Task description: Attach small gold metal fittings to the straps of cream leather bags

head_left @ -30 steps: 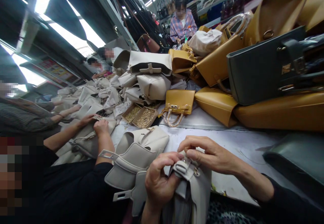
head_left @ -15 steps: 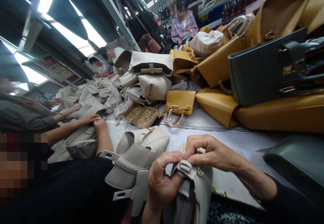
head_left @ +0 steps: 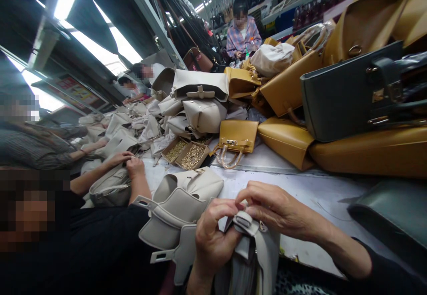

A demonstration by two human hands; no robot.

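Close in front of me, a pale grey handbag stands upright with its strap loop and a small metal ring at the top. My left hand grips the bag's upper edge beside the loop, thumb and fingers closed on it. My right hand pinches at the same edge from the other side, its fingertips meeting those of my left. Whatever tiny part may lie between the fingertips is hidden. Left of my hands lies a second pale grey handbag, its slotted flaps hanging toward me.
Two boxes of small brass fittings sit beyond the bags, near a small mustard handbag. Larger mustard bags and a dark green handbag are piled at right. Co-workers' hands work on pale bags at left.
My right hand has shifted slightly left, its fingers drawn closer over the bag's top edge. My left hand keeps its grip. The co-worker at left has leaned a little to the right.
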